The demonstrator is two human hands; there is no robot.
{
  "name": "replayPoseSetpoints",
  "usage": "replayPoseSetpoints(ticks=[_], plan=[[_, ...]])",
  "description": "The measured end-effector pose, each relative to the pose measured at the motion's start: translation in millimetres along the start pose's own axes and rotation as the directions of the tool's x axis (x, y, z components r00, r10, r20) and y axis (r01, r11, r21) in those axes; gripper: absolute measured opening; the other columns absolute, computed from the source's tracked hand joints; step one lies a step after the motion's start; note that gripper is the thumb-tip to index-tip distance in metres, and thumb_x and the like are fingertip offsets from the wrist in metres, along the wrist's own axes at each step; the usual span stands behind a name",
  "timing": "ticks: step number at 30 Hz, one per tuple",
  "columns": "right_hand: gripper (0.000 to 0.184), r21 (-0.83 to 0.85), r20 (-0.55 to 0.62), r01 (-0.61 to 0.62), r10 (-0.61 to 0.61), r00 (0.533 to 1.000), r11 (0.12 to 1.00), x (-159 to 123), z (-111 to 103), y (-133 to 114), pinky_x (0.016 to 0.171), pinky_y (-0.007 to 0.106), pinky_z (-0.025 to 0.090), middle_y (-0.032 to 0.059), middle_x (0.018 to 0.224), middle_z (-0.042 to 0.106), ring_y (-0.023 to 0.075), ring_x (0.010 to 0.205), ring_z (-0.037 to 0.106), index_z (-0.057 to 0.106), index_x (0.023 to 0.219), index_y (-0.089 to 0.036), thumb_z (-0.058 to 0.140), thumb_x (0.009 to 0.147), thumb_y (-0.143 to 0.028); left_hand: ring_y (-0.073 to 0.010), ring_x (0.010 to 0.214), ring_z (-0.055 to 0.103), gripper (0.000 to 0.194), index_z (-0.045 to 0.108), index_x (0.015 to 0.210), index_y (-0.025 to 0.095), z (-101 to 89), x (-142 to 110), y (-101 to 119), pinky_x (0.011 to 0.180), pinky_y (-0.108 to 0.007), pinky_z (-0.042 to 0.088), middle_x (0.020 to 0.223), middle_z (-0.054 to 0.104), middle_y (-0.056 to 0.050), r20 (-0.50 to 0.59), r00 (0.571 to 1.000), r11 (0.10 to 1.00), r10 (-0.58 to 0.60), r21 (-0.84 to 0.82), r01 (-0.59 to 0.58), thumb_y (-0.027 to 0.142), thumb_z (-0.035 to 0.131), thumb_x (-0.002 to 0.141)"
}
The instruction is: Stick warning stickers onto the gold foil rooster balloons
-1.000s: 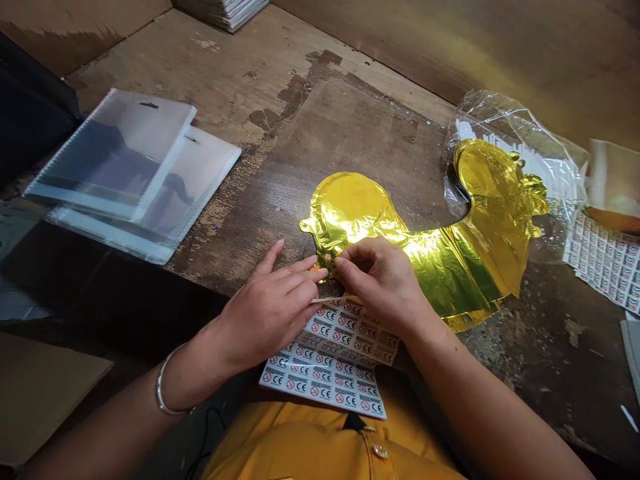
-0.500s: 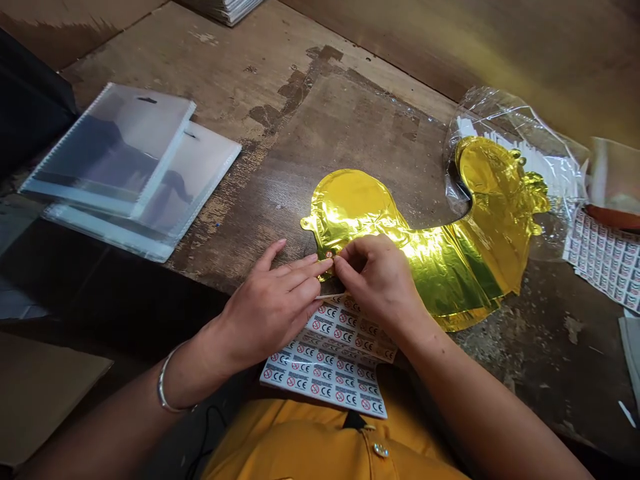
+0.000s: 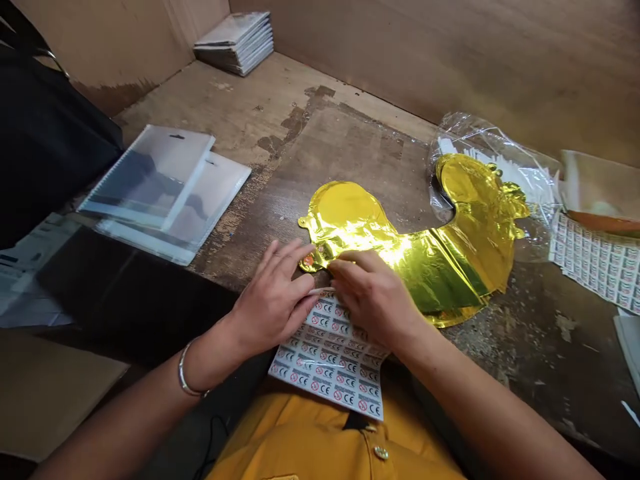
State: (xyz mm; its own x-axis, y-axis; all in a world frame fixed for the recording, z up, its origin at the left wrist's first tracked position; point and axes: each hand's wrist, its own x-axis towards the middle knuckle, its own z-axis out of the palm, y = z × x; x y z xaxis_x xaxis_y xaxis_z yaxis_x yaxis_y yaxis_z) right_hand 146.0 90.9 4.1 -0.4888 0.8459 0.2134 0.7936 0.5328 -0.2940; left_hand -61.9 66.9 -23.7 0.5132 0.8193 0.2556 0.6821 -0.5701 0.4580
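Observation:
A flat gold foil balloon (image 3: 350, 207) lies on the table, its lower left tip under the outstretched fingertips of my left hand (image 3: 273, 297). Between that hand's thumb and bent index finger is the upper left edge of a sticker sheet (image 3: 325, 373), printed with rows of CE marks and red circle signs. Curled fingers of my right hand (image 3: 375, 293) grip the same sheet near its top edge, close to the balloon. Their tips are partly hidden and slightly blurred. The sheet slopes down toward my lap. A small reddish mark shows on the balloon's tip.
Two clear plastic sleeve stacks (image 3: 150, 177) lie to the left, beside a black bag (image 3: 55, 127). A bundle of packets (image 3: 235, 40) stands in the back corner. Behind the balloon is a clear bag (image 3: 500, 137) with white pieces; more sticker sheets (image 3: 595, 260) lie right.
My right hand has moved from the balloon's lower left tip down to the sticker sheet's top edge. My left fingers have bent more around the sheet. The camera view has shifted.

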Motion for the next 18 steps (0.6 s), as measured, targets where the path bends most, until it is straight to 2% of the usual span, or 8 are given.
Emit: replayPoseSetpoints(ticks=[2,4,7,9,13,15,18], plan=[[0.017,0.03,0.046,-0.008,0.007,0.999,1.0,-3,4,-3,0.08,0.034,0.046,0.0084,0.097,0.065,0.0214,0.09,0.057,0.064,0.1,-0.017,0.056,0.089,-0.026,-0.0328,0.139,0.034,0.019,0.056,0.077,0.016,-3.2,-3,4,0.114,-0.058,0.022,0.142,0.047,-0.017,0.01,0.993,0.992,-0.121,0.021,0.121,0.027,0.049,0.091],[0.02,-0.018,0.04,-0.055,0.056,0.998,0.998,-1,6,-4,0.076,0.034,0.045,0.008,0.09,0.065,0.0222,0.085,0.056,0.065,0.098,-0.016,0.061,0.086,-0.031,-0.0319,0.138,0.035,0.019,0.054,0.075,0.017,-5.8,-5,7,0.113,-0.059,0.022,0.141,0.05,-0.015,0.042,0.983,0.984,-0.179,0.0,0.179,0.028,0.049,0.091],[0.023,-0.134,0.078,0.008,0.002,0.997,0.991,7,7,-4,0.07,0.032,0.042,0.0069,0.083,0.063,0.0218,0.078,0.055,0.065,0.099,-0.017,0.063,0.084,-0.033,-0.0294,0.138,0.037,0.017,0.052,0.075,0.019,-7.3,-7,8,0.114,-0.059,0.021,0.14,0.053,-0.01,0.086,0.984,0.985,-0.155,-0.06,0.16,0.027,0.05,0.09],[0.019,-0.21,0.097,0.074,-0.054,0.994,0.975,12,7,-4,0.066,0.031,0.039,0.0072,0.081,0.062,0.0207,0.074,0.053,0.065,0.1,-0.016,0.058,0.086,-0.027,-0.0284,0.138,0.038,0.016,0.052,0.075,0.019,-6.8,-7,7,0.114,-0.059,0.021,0.138,0.055,-0.009,0.098,0.987,0.986,-0.127,-0.098,0.137,0.027,0.052,0.089],[0.019,-0.289,0.141,0.156,-0.119,0.983,0.945,16,8,-5,0.061,0.03,0.035,0.0081,0.075,0.06,0.0186,0.068,0.051,0.065,0.084,-0.014,0.047,0.087,-0.013,-0.0268,0.136,0.041,0.015,0.052,0.075,0.02,-6.9,-6,6,0.114,-0.059,0.021,0.135,0.058,-0.008,0.082,0.992,0.982,-0.098,-0.151,0.11,0.027,0.053,0.088],[0.02,-0.27,0.155,0.125,-0.085,0.984,0.955,16,6,-6,0.059,0.029,0.033,0.0072,0.072,0.06,0.0166,0.064,0.05,0.064,0.078,-0.014,0.046,0.086,-0.01,-0.0261,0.134,0.043,0.016,0.051,0.074,0.02,-8.3,-6,6,0.114,-0.058,0.022,0.138,0.056,-0.008,0.07,0.992,0.978,-0.103,-0.175,0.114,0.026,0.053,0.089],[0.02,-0.163,0.15,-0.013,0.038,0.988,0.986,17,-2,-5,0.058,0.027,0.032,0.0056,0.072,0.061,0.0136,0.06,0.049,0.064,0.077,-0.015,0.047,0.087,-0.013,-0.0263,0.135,0.042,0.017,0.05,0.073,0.019,-10.6,-8,6,0.115,-0.056,0.023,0.143,0.049,-0.01,0.057,0.991,0.971,-0.117,-0.201,0.126,0.026,0.053,0.088]])
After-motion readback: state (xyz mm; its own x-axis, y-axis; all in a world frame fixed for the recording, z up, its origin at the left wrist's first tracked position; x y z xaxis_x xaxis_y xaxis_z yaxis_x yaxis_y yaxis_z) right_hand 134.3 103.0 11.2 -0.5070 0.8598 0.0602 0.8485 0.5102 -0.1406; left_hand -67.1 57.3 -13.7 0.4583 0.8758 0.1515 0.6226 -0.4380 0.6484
